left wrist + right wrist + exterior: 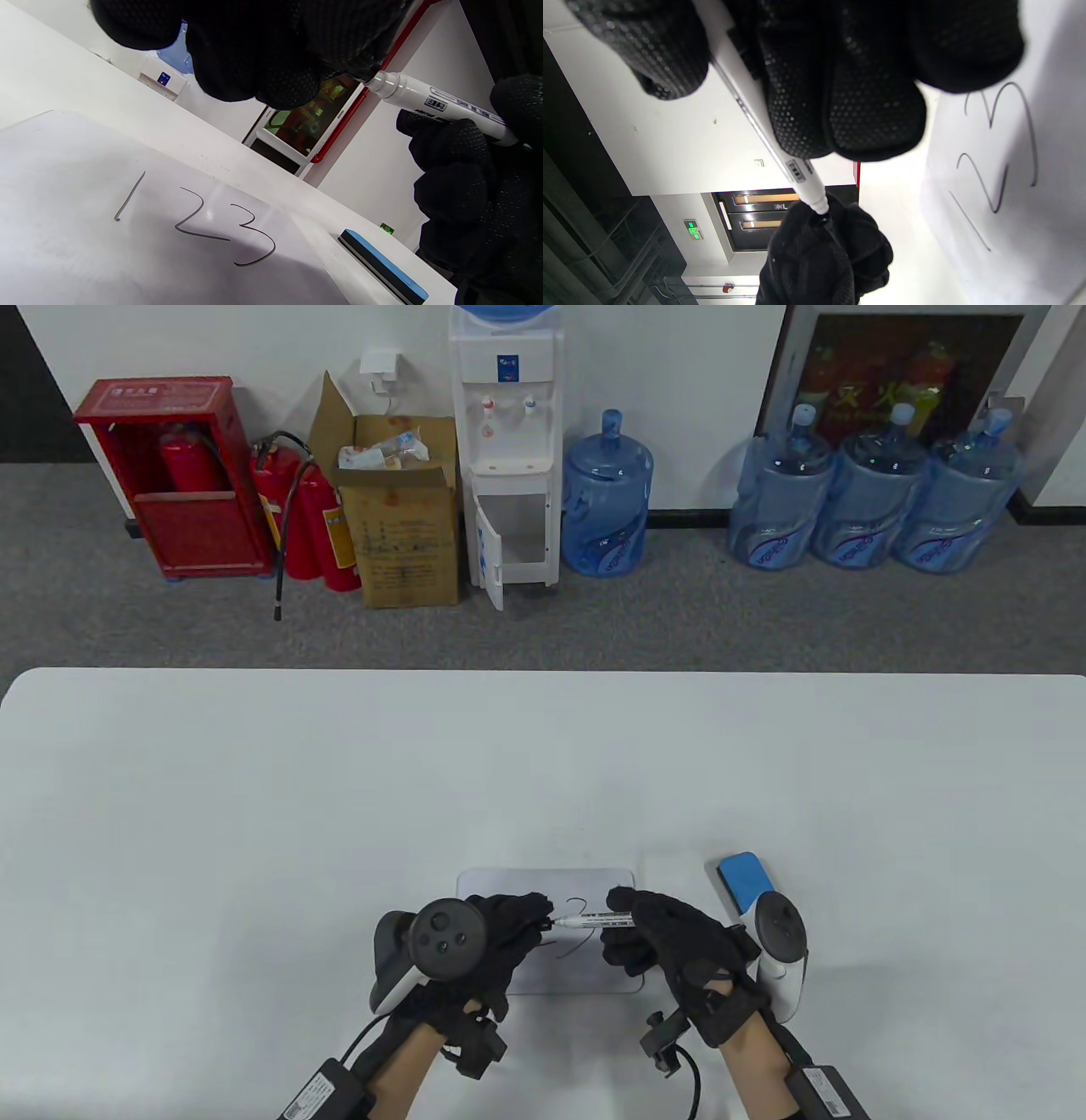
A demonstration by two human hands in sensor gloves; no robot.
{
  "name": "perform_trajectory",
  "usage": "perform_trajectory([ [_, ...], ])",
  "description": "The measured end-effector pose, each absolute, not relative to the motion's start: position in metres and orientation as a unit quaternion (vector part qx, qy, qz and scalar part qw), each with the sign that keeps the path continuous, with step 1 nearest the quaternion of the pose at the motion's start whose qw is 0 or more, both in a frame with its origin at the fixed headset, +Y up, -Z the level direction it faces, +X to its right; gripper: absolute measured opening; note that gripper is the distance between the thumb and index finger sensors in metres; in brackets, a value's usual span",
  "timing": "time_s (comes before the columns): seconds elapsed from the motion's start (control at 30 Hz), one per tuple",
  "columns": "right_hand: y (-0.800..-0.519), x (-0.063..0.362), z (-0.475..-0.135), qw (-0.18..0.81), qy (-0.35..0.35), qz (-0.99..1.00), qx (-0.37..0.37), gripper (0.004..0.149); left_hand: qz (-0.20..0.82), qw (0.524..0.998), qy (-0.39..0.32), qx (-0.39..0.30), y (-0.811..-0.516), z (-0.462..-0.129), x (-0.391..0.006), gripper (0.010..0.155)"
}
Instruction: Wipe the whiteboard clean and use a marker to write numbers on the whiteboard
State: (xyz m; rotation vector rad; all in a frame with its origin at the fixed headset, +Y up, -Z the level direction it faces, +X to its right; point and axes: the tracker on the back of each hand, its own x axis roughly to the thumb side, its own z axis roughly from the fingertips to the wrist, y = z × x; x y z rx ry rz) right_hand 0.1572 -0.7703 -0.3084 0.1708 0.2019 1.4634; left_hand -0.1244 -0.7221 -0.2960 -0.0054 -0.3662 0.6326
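A small whiteboard (585, 971) lies flat near the table's front edge, with the digits 1, 2, 3 (199, 216) written on it in dark ink. Above it a white marker (594, 918) is held level between both hands. My right hand (624, 929) grips its barrel (801, 173) with curled fingers. My left hand (539, 916) is closed round the marker's tip end (382, 80); the tip itself and any cap are hidden inside the fingers. A blue-topped eraser (742, 881) lies on the table just right of the board.
A white table (339, 780) spreads far and to both sides of the board. Behind it, on the floor, stand a water dispenser (507, 449), water jugs (607, 504), a cardboard box (407, 517) and fire extinguishers (305, 517).
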Motion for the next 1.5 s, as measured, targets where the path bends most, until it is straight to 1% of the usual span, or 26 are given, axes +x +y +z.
perform_trajectory([
  [0.17, -0.771, 0.152, -0.307, 0.733, 0.102, 0.667, 0.083, 0.057, 0.304, 0.933, -0.189, -0.010, -0.723, -0.295, -0.121, 0.048],
  [0.63, -0.777, 0.149, -0.308, 0.742, 0.133, 0.652, 0.080, 0.055, 0.312, 0.925, -0.218, -0.003, -0.724, -0.293, -0.116, 0.046],
  [0.93, -0.773, 0.143, -0.310, 0.747, 0.149, 0.637, 0.119, 0.053, 0.360, 0.905, -0.228, -0.014, -0.720, -0.293, -0.120, 0.045],
  [1.03, -0.770, 0.142, -0.310, 0.736, 0.153, 0.647, 0.132, 0.052, 0.350, 0.906, -0.236, -0.012, -0.719, -0.292, -0.121, 0.045],
  [1.17, -0.772, 0.141, -0.309, 0.717, 0.170, 0.663, 0.129, 0.053, 0.324, 0.916, -0.234, -0.017, -0.725, -0.292, -0.123, 0.046],
  [1.2, -0.772, 0.141, -0.308, 0.713, 0.168, 0.669, 0.125, 0.054, 0.317, 0.919, -0.233, -0.018, -0.726, -0.292, -0.123, 0.046],
  [1.3, -0.776, 0.146, -0.309, 0.702, 0.146, 0.689, 0.103, 0.063, 0.300, 0.927, -0.224, -0.014, -0.729, -0.293, -0.124, 0.047],
  [1.37, -0.773, 0.152, -0.309, 0.694, 0.140, 0.699, 0.104, 0.064, 0.283, 0.936, -0.210, -0.002, -0.728, -0.295, -0.129, 0.047],
  [1.5, -0.764, 0.172, -0.311, 0.601, 0.100, 0.784, 0.117, 0.065, 0.241, 0.955, -0.175, 0.011, -0.725, -0.300, -0.144, 0.047],
])
